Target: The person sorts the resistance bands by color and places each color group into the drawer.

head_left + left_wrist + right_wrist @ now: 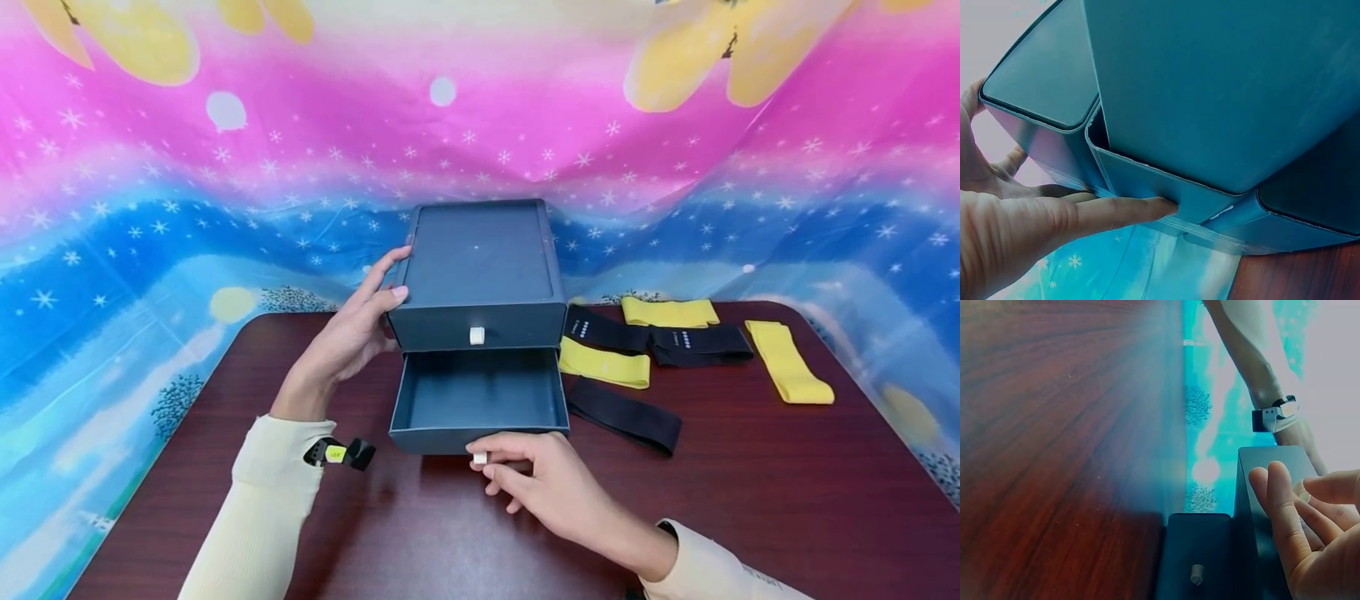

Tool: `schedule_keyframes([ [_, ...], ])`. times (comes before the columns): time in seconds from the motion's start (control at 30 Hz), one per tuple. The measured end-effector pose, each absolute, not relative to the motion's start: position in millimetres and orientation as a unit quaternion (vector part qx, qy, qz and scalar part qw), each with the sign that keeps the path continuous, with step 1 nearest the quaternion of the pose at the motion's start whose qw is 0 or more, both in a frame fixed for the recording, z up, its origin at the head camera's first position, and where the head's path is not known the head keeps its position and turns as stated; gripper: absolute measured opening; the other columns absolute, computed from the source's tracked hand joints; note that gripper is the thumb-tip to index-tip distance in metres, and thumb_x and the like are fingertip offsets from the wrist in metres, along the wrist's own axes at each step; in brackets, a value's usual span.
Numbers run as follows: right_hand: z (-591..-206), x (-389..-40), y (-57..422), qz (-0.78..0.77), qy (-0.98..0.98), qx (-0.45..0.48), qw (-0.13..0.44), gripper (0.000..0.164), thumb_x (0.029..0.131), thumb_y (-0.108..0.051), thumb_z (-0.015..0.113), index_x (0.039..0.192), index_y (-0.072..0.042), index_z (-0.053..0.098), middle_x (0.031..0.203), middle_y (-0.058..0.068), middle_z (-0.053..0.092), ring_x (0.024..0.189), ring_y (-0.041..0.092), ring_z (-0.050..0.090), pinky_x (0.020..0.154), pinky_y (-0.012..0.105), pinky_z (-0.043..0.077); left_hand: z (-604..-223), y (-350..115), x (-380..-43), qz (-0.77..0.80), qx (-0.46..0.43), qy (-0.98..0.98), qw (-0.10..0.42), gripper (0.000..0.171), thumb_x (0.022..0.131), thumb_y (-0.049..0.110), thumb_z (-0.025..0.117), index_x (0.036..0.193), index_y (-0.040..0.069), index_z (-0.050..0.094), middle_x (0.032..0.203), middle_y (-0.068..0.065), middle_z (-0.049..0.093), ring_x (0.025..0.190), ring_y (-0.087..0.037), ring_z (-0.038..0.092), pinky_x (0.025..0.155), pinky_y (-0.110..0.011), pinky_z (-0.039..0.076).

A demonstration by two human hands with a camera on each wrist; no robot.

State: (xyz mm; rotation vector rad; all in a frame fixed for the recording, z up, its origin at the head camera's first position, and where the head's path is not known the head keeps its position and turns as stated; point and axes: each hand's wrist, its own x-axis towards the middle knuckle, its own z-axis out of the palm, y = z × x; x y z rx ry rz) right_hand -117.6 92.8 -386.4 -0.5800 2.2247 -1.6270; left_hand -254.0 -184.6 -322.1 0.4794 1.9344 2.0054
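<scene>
A dark grey-blue drawer unit (480, 258) stands in the middle of the table. Its top drawer (435, 327) is closed, while the drawer below (480, 392) is pulled out and bare inside. In the right wrist view, a closed bottom drawer (1175, 550) with its own knob (1197, 575) shows beneath. My right hand (558, 483) pinches the white knob (480, 457) of the pulled-out drawer. With fingers spread, my left hand (348, 333) rests against the unit's left side, fingertips at the top edge. The left wrist view shows an outstretched finger (1129, 211) along the side.
Right of the unit lie yellow fabric bands (791, 362) and black ones (626, 415), some overlapping. The dark red wooden table (465, 533) has a printed cloth (487, 108) hanging behind it. A strapped device (337, 452) sits at my left wrist.
</scene>
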Motion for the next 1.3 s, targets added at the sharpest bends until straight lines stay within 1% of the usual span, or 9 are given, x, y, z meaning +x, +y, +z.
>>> schedule_keyframes([
  [0.1, -387.5, -116.6, 93.1, -0.570, 0.779, -0.205, 0.163, 0.029, 0.103, -0.013, 0.067, 0.131, -0.016, 0.074, 0.102, 0.006, 0.077, 0.081, 0.016, 0.073, 0.063, 0.031, 0.061, -322.1, -184.5, -253.9, 0.700, 0.167, 0.677, 0.156, 0.059, 0.112, 0.032, 0.044, 0.164, 0.044, 0.019, 0.162, -0.015, 0.027, 0.137, -0.043, 0.044, 0.098, -0.065, 0.047],
  [0.27, -384.7, -114.5, 95.5, -0.570, 0.778, -0.207, 0.165, 0.030, 0.103, -0.015, 0.068, 0.132, -0.014, 0.073, 0.109, 0.007, 0.079, 0.080, 0.010, 0.073, 0.063, 0.030, 0.061, -321.9, -184.7, -254.3, 0.701, 0.165, 0.676, 0.156, 0.059, 0.112, 0.032, 0.043, 0.164, 0.043, 0.019, 0.163, -0.014, 0.026, 0.140, -0.044, 0.041, 0.100, -0.068, 0.045],
  [0.4, -377.1, -112.1, 100.3, -0.574, 0.777, -0.201, 0.163, 0.030, 0.102, -0.016, 0.069, 0.131, -0.012, 0.074, 0.110, 0.008, 0.079, 0.079, 0.009, 0.073, 0.063, 0.028, 0.061, -322.3, -184.9, -255.0, 0.702, 0.165, 0.675, 0.157, 0.059, 0.112, 0.031, 0.043, 0.165, 0.042, 0.019, 0.162, -0.014, 0.027, 0.139, -0.044, 0.042, 0.100, -0.068, 0.045],
  [0.53, -368.6, -109.4, 107.7, -0.578, 0.777, -0.201, 0.149, 0.030, 0.101, -0.016, 0.070, 0.130, -0.011, 0.074, 0.108, 0.010, 0.079, 0.080, 0.009, 0.074, 0.063, 0.030, 0.062, -322.5, -185.2, -255.2, 0.704, 0.165, 0.673, 0.157, 0.059, 0.112, 0.031, 0.043, 0.165, 0.042, 0.019, 0.161, -0.014, 0.028, 0.138, -0.042, 0.044, 0.099, -0.067, 0.046],
  [0.77, -354.1, -104.3, 124.2, -0.580, 0.778, -0.210, 0.117, 0.033, 0.102, -0.018, 0.070, 0.133, -0.008, 0.071, 0.112, 0.011, 0.078, 0.085, 0.007, 0.075, 0.066, 0.035, 0.063, -322.6, -186.0, -253.6, 0.705, 0.170, 0.670, 0.158, 0.059, 0.112, 0.032, 0.044, 0.164, 0.044, 0.018, 0.161, -0.013, 0.029, 0.137, -0.039, 0.046, 0.099, -0.066, 0.046],
  [0.93, -344.7, -101.9, 138.1, -0.579, 0.782, -0.217, 0.075, 0.033, 0.102, -0.016, 0.069, 0.134, -0.005, 0.070, 0.113, 0.013, 0.078, 0.088, 0.008, 0.076, 0.069, 0.032, 0.063, -323.5, -186.3, -253.8, 0.706, 0.173, 0.669, 0.158, 0.059, 0.112, 0.032, 0.043, 0.164, 0.044, 0.018, 0.159, -0.015, 0.031, 0.133, -0.037, 0.050, 0.097, -0.062, 0.049],
  [1.13, -340.8, -102.8, 156.2, -0.553, 0.808, -0.202, -0.001, 0.029, 0.100, -0.011, 0.071, 0.129, -0.014, 0.074, 0.107, 0.007, 0.079, 0.085, 0.010, 0.077, 0.069, 0.032, 0.063, -322.4, -185.2, -253.6, 0.707, 0.169, 0.668, 0.158, 0.058, 0.112, 0.031, 0.043, 0.164, 0.044, 0.019, 0.159, -0.015, 0.031, 0.134, -0.039, 0.048, 0.096, -0.061, 0.050],
  [1.3, -343.1, -104.5, 174.2, -0.507, 0.841, -0.172, -0.073, 0.030, 0.098, -0.010, 0.074, 0.126, -0.021, 0.075, 0.108, 0.000, 0.079, 0.079, 0.007, 0.074, 0.066, 0.029, 0.061, -322.9, -184.5, -253.5, 0.705, 0.166, 0.672, 0.159, 0.059, 0.112, 0.032, 0.044, 0.164, 0.045, 0.019, 0.161, -0.014, 0.027, 0.139, -0.043, 0.042, 0.100, -0.068, 0.046],
])
